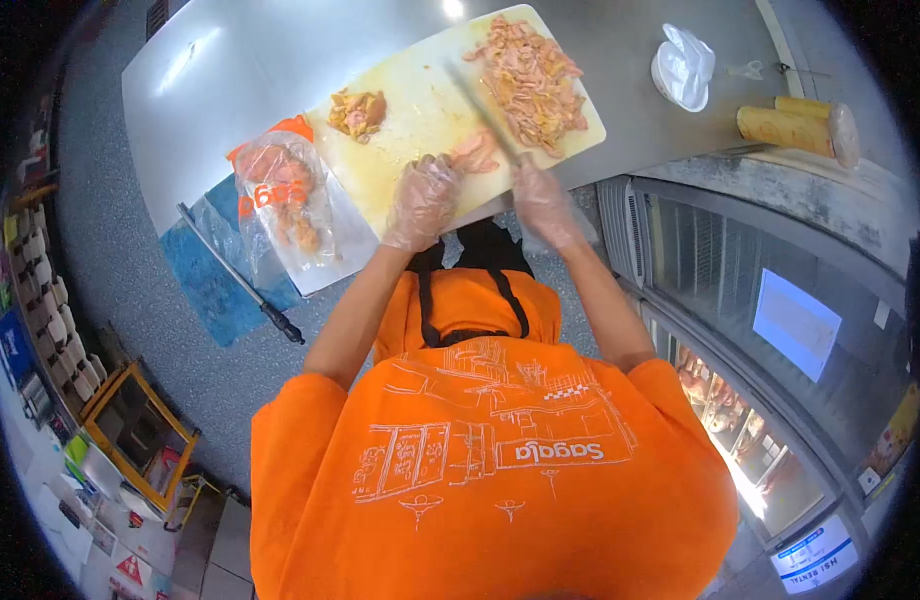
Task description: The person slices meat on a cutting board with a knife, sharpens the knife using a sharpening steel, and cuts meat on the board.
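Note:
My right hand (545, 205), in a clear plastic glove, is closed around the handle of a knife (483, 112), whose blade points up and left across the white cutting board (410, 110). My left hand (425, 200), gloved too, has its fingers curled at the left end of a piece of raw chicken (474, 152) near the board's front edge. The blade lies just right of that piece. Beyond it is a large heap of cut chicken strips (530, 85). A smaller clump of raw chicken (358, 114) sits at the board's left.
Left of the board lies a plastic bag of raw chicken (285, 195). A sharpening-steel-like rod (240, 272) lies over a blue sheet (205, 270). At the right are a white bowl with plastic (682, 70) and yellow rolls (795, 132). A glass-fronted cabinet (720, 250) stands right of me.

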The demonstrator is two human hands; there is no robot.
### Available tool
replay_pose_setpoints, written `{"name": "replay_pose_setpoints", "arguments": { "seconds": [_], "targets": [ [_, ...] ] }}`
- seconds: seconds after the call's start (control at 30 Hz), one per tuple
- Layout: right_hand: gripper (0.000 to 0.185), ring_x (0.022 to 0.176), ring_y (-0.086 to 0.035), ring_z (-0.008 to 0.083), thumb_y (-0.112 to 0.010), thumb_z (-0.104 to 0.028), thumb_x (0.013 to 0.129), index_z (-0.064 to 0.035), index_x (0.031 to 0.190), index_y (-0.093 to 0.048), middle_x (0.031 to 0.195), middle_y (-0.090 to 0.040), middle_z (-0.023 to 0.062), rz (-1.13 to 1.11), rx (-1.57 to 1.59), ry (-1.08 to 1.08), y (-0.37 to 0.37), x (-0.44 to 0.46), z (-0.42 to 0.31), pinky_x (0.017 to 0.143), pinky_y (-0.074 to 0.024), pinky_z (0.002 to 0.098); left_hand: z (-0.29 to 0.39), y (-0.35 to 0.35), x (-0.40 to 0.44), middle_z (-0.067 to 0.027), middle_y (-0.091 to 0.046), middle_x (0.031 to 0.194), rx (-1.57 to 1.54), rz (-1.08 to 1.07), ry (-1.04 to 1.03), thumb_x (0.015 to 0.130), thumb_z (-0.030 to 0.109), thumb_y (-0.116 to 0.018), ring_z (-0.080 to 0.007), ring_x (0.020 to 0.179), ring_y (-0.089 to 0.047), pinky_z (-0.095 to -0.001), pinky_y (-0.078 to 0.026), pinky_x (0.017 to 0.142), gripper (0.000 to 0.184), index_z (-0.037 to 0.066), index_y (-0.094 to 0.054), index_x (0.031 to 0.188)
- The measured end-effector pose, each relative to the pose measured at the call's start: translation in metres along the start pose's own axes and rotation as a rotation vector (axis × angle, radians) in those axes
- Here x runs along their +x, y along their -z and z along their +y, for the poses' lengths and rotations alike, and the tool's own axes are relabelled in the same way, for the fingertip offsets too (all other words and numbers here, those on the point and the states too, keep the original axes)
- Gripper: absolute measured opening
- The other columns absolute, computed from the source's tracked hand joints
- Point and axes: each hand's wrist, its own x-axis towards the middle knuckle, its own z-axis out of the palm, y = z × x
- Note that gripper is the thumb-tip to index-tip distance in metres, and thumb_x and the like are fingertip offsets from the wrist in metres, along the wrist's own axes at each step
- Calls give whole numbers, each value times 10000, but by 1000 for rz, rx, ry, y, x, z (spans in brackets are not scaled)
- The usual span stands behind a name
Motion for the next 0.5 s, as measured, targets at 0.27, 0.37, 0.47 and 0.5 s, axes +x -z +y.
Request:
{"name": "replay_pose_setpoints", "arguments": {
  "seconds": [0.27, 0.37, 0.47, 0.5],
  "targets": [
    [240, 879, -652, 519, -434, -245, 1052, -15, 1077, -495, 869, -652, 326, -100, -33, -51, 22, 2, -3, 773, -483, 611, 3, -7, -2, -66, -586, 873, 189, -52, -10, 892, 154, -564, -216, 842, -600, -353, -503, 694, 88, 123, -629, 943],
    [225, 883, -654, 515, -440, -229, 1041, -14, 1070, -504, 885, -656, 326, -146, -82, -39, 32, 7, 3, 769, -488, 604, 1, -19, -2, -64, -584, 854, 201, -49, 13, 897, 158, -569, -214, 825, -602, -353, -507, 692, 84, 103, -622, 933],
    [268, 949, -661, 520, -398, -232, 1034, -13, 1130, -519, 935, -681, 295, -83, -100, -12, 19, 15, 38, 846, -512, 615, 4, -18, -8, -69, -586, 840, 161, -52, 59, 884, 150, -571, -221, 814, -608, -355, -512, 700, 102, 80, -622, 938],
    [264, 950, -661, 520, -398, -221, 1031, -9, 1129, -520, 938, -682, 293, -44, -79, -10, 16, 17, 37, 849, -514, 613, 4, -16, -8, -71, -587, 837, 144, -43, 75, 878, 145, -571, -224, 812, -610, -355, -514, 703, 111, 71, -624, 942]
  ]
}}
